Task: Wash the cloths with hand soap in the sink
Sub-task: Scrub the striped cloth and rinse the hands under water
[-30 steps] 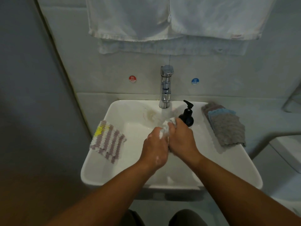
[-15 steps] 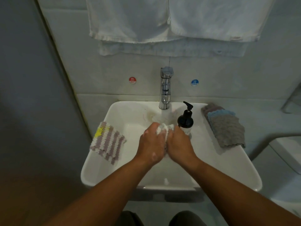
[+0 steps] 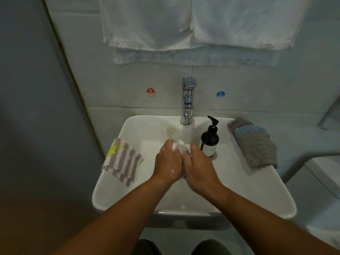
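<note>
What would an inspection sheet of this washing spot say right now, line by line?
Surface: white sink, wet; the tap runs into it.
Job's things: white cloth bunched under the stream; soap bottle upright, right of the tap; striped cloth draped over the left rim; stack of cloths, grey and blue, at the right rim.
Clutter: nothing seen.
Hands: left hand and right hand both grip the white cloth; suds on the left hand.
Cables: nothing seen.
Surroundings: white towels hang above; red sticker and blue sticker on the wall.
</note>
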Demonstrator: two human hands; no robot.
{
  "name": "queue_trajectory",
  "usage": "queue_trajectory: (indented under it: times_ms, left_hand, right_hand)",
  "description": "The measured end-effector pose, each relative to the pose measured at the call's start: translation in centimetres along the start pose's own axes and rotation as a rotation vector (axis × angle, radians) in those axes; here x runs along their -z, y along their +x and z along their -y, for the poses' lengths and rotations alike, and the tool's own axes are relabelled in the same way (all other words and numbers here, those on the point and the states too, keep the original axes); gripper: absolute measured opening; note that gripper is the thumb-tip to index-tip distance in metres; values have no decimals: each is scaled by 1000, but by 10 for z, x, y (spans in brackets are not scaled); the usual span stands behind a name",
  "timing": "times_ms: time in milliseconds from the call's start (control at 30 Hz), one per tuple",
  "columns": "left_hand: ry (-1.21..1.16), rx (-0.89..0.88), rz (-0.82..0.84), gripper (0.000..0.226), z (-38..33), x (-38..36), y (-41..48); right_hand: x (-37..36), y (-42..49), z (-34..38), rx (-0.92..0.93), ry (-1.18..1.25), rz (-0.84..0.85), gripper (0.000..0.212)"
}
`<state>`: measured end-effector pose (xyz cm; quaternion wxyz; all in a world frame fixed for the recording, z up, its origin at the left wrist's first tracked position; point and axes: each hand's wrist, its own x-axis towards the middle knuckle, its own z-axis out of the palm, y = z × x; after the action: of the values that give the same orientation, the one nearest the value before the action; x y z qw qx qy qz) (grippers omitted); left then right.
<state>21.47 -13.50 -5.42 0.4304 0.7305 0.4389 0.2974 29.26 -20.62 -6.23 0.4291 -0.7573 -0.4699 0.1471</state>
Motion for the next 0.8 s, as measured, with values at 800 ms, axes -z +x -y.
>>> queue_trajectory:
  times_ms: [800]
  left_hand:
    - [61,6,126,9,18,14,0]
  right_hand:
    - [31,41,-28,-53,201,-54,7]
